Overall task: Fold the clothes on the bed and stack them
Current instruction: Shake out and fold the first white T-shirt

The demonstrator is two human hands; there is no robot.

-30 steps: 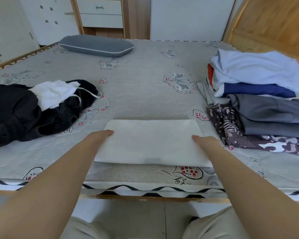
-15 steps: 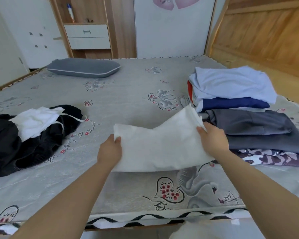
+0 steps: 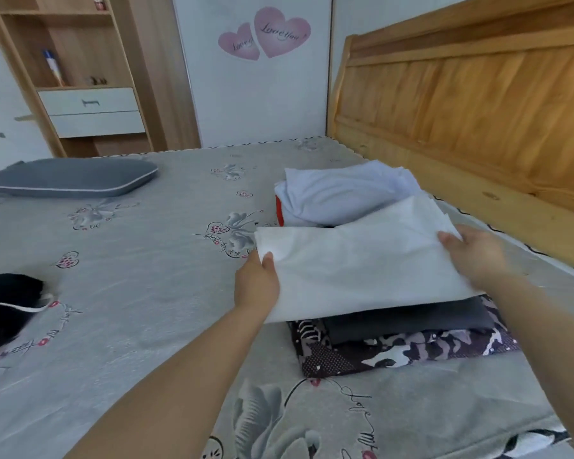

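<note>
Folded white garment [image 3: 355,260]: held flat above the near stack, gripped at both short edges. Left hand [image 3: 256,283] pinches the left edge, thumb on top, fingers hidden beneath. Right hand [image 3: 474,256] grips the right edge, thumb on top, fingers under the cloth. The garment's far edge lies against the pale blue folded garment [image 3: 342,193].

Near stack: dark grey folded garment [image 3: 408,321] over a patterned purple garment [image 3: 405,351], both partly covered by the white one.

Far stack: pale blue garment on top, a red edge [image 3: 279,210] showing at its left side.

Bed [image 3: 146,260]: grey printed cover; both stacks sit by its right edge, just beside the wooden headboard [image 3: 461,104]. Wide open surface lies left of the stacks.

Unfolded black clothing [image 3: 7,309]: at the left edge of view, well apart from the stacks.

Grey pillow [image 3: 70,177]: far left corner.
</note>
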